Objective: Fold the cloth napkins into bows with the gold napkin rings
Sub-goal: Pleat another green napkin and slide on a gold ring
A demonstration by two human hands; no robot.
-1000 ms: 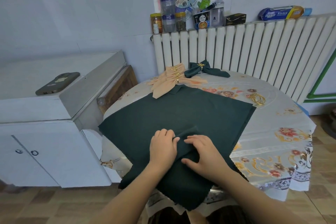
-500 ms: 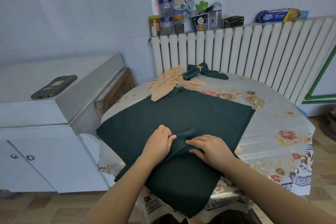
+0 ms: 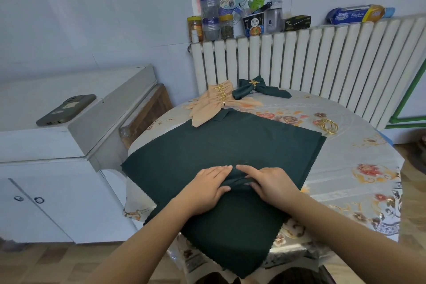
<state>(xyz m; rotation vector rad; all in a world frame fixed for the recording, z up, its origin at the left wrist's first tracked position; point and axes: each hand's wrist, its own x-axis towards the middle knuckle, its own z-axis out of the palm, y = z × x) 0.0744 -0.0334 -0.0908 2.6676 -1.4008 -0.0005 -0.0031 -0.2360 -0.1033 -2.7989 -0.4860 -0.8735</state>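
Observation:
A dark green cloth napkin (image 3: 221,143) lies spread as a diamond on the round table (image 3: 345,168), its near corner hanging over the edge. My left hand (image 3: 207,184) and my right hand (image 3: 269,182) sit side by side near the napkin's middle, each pinching a raised pleat of the green cloth between thumb and fingers. At the far side lie several peach bows (image 3: 214,104) with gold rings and one finished green bow (image 3: 253,87). Loose gold napkin rings (image 3: 327,125) lie at the right.
A white cabinet (image 3: 69,145) with a phone (image 3: 65,109) on top stands close on the left. A white radiator (image 3: 322,64) behind the table carries jars, a cup and packets. The table has a flowered plastic cover.
Both hands have moved up the napkin toward its middle, and the pinched pleat between them has grown. The camera has tilted slightly.

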